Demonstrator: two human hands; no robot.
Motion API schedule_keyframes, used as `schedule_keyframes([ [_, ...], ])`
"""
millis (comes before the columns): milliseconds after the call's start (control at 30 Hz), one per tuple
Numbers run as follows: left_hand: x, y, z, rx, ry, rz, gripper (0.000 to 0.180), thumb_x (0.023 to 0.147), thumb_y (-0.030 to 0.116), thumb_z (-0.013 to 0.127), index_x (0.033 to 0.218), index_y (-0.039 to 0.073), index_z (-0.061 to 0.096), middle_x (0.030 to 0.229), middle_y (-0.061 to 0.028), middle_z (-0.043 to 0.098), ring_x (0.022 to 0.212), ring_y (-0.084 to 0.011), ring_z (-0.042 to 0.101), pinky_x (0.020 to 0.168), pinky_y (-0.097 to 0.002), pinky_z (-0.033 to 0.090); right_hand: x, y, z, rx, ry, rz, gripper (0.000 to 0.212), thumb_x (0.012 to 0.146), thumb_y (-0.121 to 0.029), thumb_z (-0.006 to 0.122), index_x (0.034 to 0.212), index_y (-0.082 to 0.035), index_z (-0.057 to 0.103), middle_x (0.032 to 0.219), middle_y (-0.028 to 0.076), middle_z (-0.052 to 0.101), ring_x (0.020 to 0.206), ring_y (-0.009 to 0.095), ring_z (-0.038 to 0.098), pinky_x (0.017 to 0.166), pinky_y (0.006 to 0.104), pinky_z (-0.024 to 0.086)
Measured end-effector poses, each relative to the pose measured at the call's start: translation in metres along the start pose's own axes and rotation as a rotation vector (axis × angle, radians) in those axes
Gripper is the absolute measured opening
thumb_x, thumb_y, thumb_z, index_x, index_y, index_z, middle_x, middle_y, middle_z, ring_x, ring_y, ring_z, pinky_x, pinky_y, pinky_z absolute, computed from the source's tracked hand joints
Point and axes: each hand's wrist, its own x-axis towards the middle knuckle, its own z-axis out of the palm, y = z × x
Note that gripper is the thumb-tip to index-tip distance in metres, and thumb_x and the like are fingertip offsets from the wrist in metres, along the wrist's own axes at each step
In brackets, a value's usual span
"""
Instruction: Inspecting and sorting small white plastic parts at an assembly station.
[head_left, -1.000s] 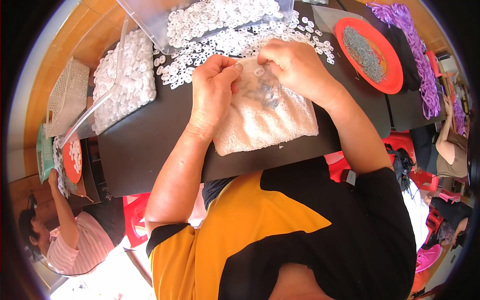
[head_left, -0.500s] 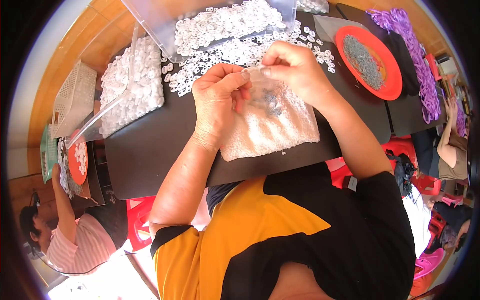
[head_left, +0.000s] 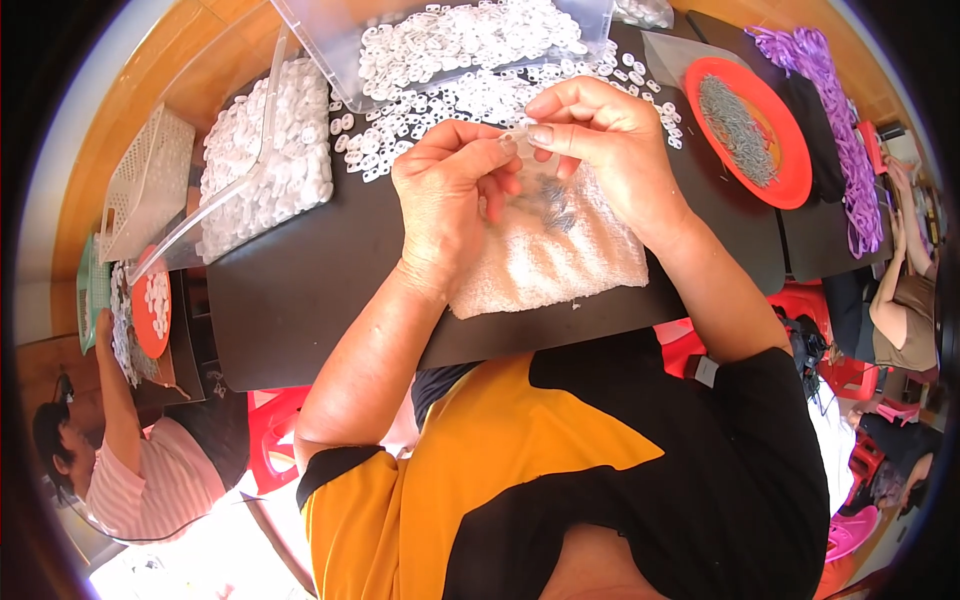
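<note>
A black counter (head_left: 300, 290) fills the middle of the view, reaching from the person's orange and black shirt to the far edge. At its far side a clear plastic tray (head_left: 330, 40) holds a heap of white plastic pieces (head_left: 470, 35), and more of them lie loose on the counter just in front of it. To the left, a second clear container (head_left: 265, 150) is full of the same white pieces. To the right sits a round red plate (head_left: 790, 150) carrying thin grey metal parts. A white towel (head_left: 560, 260) lies near the counter's front edge with a few small metal bits on it. Above the towel, the left hand (head_left: 450, 200) and right hand (head_left: 610, 150) meet, both grips closed, fingertips pinching one small clear plastic piece (head_left: 522, 138) between them.
</note>
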Motion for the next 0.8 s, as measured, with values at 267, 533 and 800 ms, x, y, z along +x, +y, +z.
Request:
schedule_keyframes([
  [267, 0.0007, -0.0014, -0.0009, -0.024, 0.016, 0.001, 0.006, 0.084, 0.001, 0.063, 0.088, -0.003, 0.061, 0.074, -0.0123, 0.065, 0.055, -0.0157, 0.059, 0.043, -0.0232, 0.04, -0.0021, -0.0025, 0.0015, -0.017, 0.03, -0.015, 0.01, 0.086, -0.003, 0.067, 0.095, -0.004, 0.066, 0.088, 0.001, 0.067, 0.074, 0.007, 0.061, 0.058, 0.0199, 0.046],
  [533, -0.0001, -0.0014, -0.0008, 0.002, 0.014, 0.009, 0.007, 0.083, 0.001, 0.063, 0.088, -0.003, 0.061, 0.072, -0.0116, 0.064, 0.054, -0.0156, 0.059, 0.043, -0.023, 0.04, -0.0014, 0.001, 0.0006, -0.047, 0.025, -0.056, 0.01, 0.085, -0.002, 0.067, 0.096, -0.004, 0.067, 0.088, 0.001, 0.068, 0.076, 0.005, 0.061, 0.059, 0.0196, 0.046],
  [800, -0.0005, -0.0007, 0.0001, 0.014, 0.021, 0.007, 0.007, 0.084, 0.001, 0.063, 0.088, -0.003, 0.061, 0.072, -0.0113, 0.064, 0.054, -0.015, 0.059, 0.043, -0.023, 0.04, -0.0025, -0.0007, 0.0034, -0.059, -0.01, -0.068, 0.011, 0.085, -0.003, 0.068, 0.096, -0.004, 0.067, 0.088, 0.001, 0.069, 0.079, 0.005, 0.062, 0.059, 0.0191, 0.047],
])
